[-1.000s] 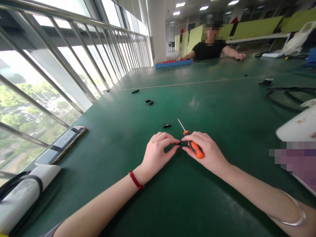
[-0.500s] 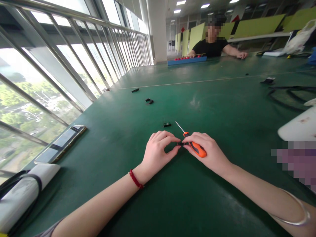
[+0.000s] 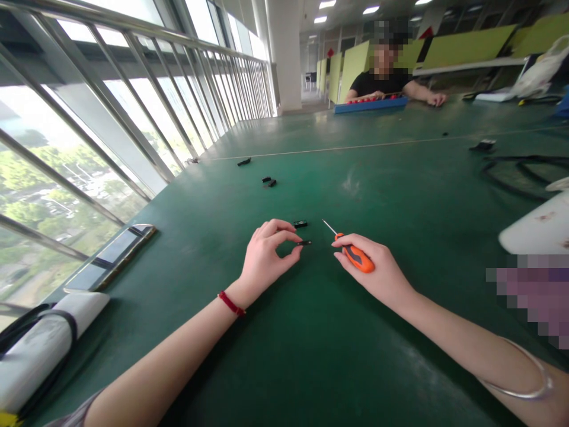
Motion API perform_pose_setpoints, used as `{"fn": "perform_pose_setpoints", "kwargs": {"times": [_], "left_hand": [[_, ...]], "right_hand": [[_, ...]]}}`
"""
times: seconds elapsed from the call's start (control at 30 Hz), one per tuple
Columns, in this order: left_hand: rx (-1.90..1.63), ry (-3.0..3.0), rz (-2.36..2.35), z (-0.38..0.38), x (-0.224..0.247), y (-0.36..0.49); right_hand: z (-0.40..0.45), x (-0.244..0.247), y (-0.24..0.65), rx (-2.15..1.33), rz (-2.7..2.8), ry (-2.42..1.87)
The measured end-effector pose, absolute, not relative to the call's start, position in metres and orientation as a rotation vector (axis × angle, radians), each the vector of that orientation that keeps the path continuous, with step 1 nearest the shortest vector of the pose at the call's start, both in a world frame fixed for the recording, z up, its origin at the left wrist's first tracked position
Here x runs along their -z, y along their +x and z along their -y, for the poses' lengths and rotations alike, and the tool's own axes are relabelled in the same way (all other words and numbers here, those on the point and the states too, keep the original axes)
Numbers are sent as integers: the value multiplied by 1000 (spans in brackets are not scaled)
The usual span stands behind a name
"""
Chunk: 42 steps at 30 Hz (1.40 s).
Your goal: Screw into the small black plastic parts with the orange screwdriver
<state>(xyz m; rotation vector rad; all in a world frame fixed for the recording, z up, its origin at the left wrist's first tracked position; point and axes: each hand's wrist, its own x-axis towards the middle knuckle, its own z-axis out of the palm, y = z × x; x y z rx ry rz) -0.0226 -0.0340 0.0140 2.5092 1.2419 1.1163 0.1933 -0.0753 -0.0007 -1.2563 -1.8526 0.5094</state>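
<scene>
Between its thumb and forefinger my left hand [image 3: 269, 252] pinches a small black piece [image 3: 304, 242], held above the green table [image 3: 284, 356]. A second small black part [image 3: 300, 224] lies on the table just beyond those fingertips. My right hand [image 3: 373, 261] is wrapped round an orange and black screwdriver [image 3: 359, 258], its thin metal shaft pointing forward and left. The right thumb and forefinger tips are apart, and nothing shows between them. A gap separates the two hands.
More small black parts [image 3: 269, 182] and a black piece [image 3: 244, 161] lie farther off. At the left are a flat glassy device [image 3: 111, 256] and a white object with cables [image 3: 53, 338]. Across the table a person [image 3: 382, 83] sits behind a blue tray [image 3: 371, 107].
My hands have moved apart; the left has gone left with the black piece, which the right fingers have let go. Across the table, the blue tray has shifted right.
</scene>
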Motion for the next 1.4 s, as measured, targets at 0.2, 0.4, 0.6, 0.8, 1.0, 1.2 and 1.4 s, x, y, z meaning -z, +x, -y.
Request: {"fn": "perform_pose_setpoints", "kwargs": {"times": [0.2, 0.4, 0.6, 0.8, 1.0, 1.2, 1.4], "left_hand": [[-1090, 2350, -1329, 5, -15, -24], [-903, 2370, -1399, -11, -4, -11], [-908, 2346, -1482, -14, 0, -9], [-971, 2306, -1477, -5, -10, -23], [-1087, 2154, -1757, 7, -29, -106], [-890, 1742, -2436, 22, -36, -194], [-965, 1587, -2665, 28, -26, -230]], "right_hand": [[73, 0, 196, -577, 1802, -1273], [71, 0, 197, -564, 1837, -1266], [72, -1, 196, -547, 1845, -1247], [72, 1, 197, -580, 1832, -1241], [72, 2, 197, -579, 1824, -1245], [73, 1, 195, -557, 1840, -1241], [74, -1, 194, -552, 1828, -1243]]}}
